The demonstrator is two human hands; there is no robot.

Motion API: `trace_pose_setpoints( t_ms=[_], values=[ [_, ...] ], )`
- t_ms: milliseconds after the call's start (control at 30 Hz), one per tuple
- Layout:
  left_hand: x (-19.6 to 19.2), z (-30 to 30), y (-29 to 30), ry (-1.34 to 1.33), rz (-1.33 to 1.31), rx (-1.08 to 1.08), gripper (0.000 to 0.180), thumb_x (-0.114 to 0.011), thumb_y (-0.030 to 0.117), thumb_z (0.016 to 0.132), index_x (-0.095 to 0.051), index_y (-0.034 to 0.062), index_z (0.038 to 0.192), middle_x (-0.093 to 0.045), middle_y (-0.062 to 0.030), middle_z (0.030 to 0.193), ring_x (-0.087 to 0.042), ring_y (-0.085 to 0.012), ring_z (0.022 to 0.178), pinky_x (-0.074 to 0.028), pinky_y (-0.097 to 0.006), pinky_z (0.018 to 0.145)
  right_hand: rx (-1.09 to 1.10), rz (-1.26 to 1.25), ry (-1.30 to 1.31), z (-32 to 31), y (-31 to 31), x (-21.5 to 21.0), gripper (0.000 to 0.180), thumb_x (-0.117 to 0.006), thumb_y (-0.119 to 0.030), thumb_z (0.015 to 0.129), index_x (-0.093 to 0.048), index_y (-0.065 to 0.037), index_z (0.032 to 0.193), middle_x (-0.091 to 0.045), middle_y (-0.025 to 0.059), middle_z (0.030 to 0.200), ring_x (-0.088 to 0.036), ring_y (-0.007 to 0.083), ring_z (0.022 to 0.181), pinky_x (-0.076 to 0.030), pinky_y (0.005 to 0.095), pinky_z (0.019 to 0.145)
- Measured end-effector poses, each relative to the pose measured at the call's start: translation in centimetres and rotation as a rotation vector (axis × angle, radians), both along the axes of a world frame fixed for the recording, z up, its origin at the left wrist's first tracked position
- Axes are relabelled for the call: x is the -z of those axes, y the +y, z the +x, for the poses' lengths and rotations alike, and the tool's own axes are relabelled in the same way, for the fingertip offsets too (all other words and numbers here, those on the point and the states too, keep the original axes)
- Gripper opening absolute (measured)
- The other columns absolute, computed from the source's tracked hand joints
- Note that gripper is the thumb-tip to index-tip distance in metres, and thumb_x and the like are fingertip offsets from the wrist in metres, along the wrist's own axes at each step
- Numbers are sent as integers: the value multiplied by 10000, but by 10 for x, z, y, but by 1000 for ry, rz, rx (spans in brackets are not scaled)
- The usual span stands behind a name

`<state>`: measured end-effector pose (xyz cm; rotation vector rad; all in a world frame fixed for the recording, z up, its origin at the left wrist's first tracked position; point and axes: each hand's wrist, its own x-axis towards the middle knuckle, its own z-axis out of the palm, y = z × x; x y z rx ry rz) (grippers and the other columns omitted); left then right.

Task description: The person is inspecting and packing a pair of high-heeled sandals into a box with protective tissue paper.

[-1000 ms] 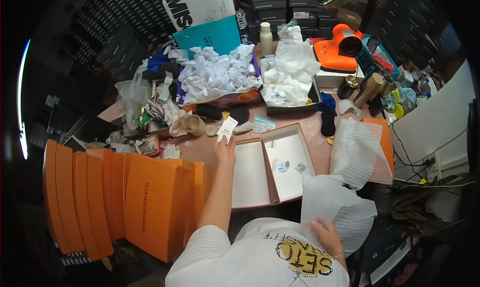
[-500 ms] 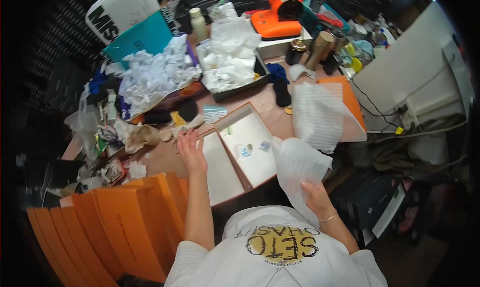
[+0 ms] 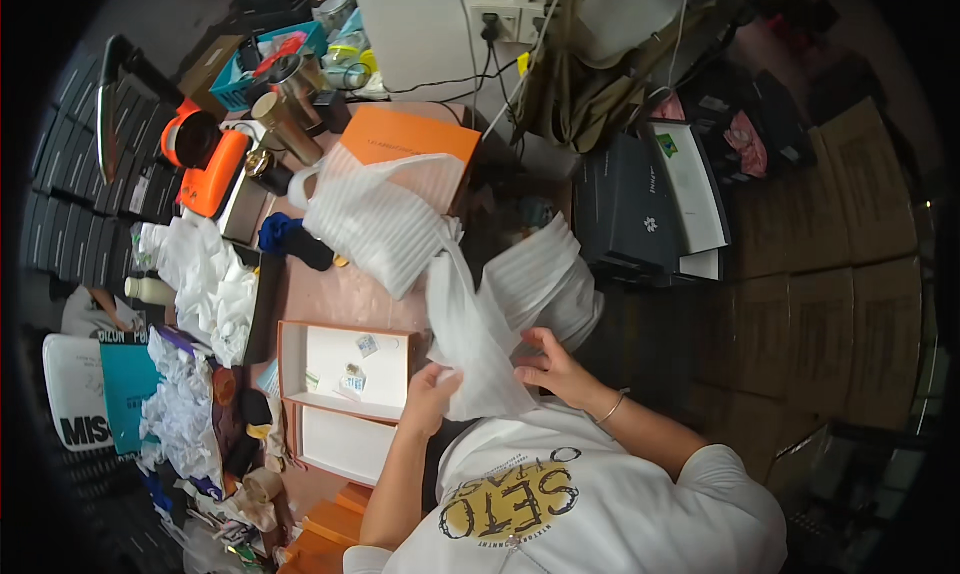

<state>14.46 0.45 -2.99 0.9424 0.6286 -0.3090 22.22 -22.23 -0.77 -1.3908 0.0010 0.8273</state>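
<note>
In front of my body hangs a sheet of thin white packing foam (image 3: 480,339), creased and trailing away to the right. My left hand (image 3: 430,399) pinches its near left edge. At the opposite edge, my right hand (image 3: 560,371) has its thumb and fingers spread, with fingertips at the foam. Just left of my left hand lies a shallow box (image 3: 340,359) with an orange-brown rim and a white inside; a few small packets (image 3: 352,382) rest in it. Its white-lined other half (image 3: 345,444) sits alongside, nearer me. More foam (image 3: 380,224) drapes over an orange box (image 3: 410,134).
Crumpled white paper (image 3: 205,284) fills a dark box at the left. Farther back are an orange device (image 3: 205,174), metallic bottles (image 3: 285,129) and a teal basket (image 3: 240,89). A dark shoebox (image 3: 620,209) stands right of the table, with stacked cartons (image 3: 820,304) beyond.
My view has turned right. My left hand has come from the box's edge to grip the foam, and the foam is now stretched out before me between both hands.
</note>
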Motion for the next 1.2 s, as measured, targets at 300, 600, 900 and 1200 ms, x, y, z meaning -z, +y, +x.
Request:
trace_pose_setpoints(
  t_ms=[300,600,900,1200],
  values=[
    [54,46,-54,-8,611,280,371,-669,124,821,-570,2,1157,-626,-156,1036,-627,-276,923,-487,-337,810,-212,-208,-149,59,-26,140,459,-683,-281,806,-578,34,1123,-649,223,1032,-622,380,990,-482,391,852],
    [88,111,2,134,1510,395,756,-703,157,785,-282,5,1394,-303,-297,1377,-312,-451,1267,-283,-477,1056,-640,-649,-251,244,30,268,396,-670,-220,777,-596,-16,1108,-620,231,1097,-597,380,1025,-487,420,861],
    [93,131,-7,318,1470,458,854,-780,195,686,-319,-23,1371,-302,-309,1363,-288,-488,1274,-277,-499,1064,-387,-739,-860,401,146,414,308,-544,-140,822,-606,-5,1091,-644,214,1042,-597,381,1009,-450,439,889],
    [95,130,-6,404,1430,405,725,-734,311,743,-416,-40,1293,-404,-268,1263,-359,-453,1202,-312,-512,1021,-434,-1111,-895,511,118,460,295,-552,-122,817,-605,3,1079,-644,220,1022,-597,388,989,-450,434,886]
  ],
)
